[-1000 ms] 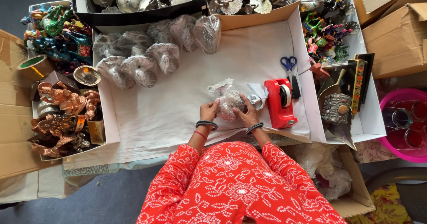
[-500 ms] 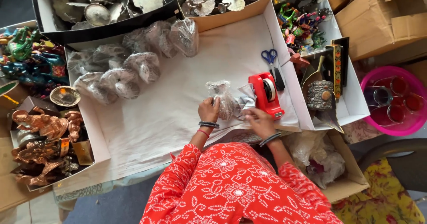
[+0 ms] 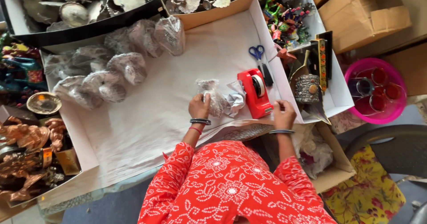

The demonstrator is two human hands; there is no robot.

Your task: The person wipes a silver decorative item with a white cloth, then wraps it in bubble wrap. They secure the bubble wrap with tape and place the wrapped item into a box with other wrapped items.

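My left hand (image 3: 199, 106) grips a small item wrapped in clear plastic (image 3: 215, 98), pressing it on the white paper-covered table (image 3: 147, 117). My right hand (image 3: 283, 113) rests at the near end of a red tape dispenser (image 3: 255, 92), fingers on its cutter end. The loose plastic tail of the bundle lies between the two hands.
Several plastic-wrapped bundles (image 3: 111, 68) lie at the table's back left. Blue-handled scissors (image 3: 260, 61) sit behind the dispenser. Trays of metal ornaments (image 3: 89, 6), copper figurines (image 3: 26, 148), coloured figurines (image 3: 287, 19), a pink tub of glasses (image 3: 378, 95) and cardboard boxes (image 3: 364, 10) surround the table.
My right hand has left the wrapped bundle and moved right to the tape dispenser. My left hand keeps hold of the bundle.
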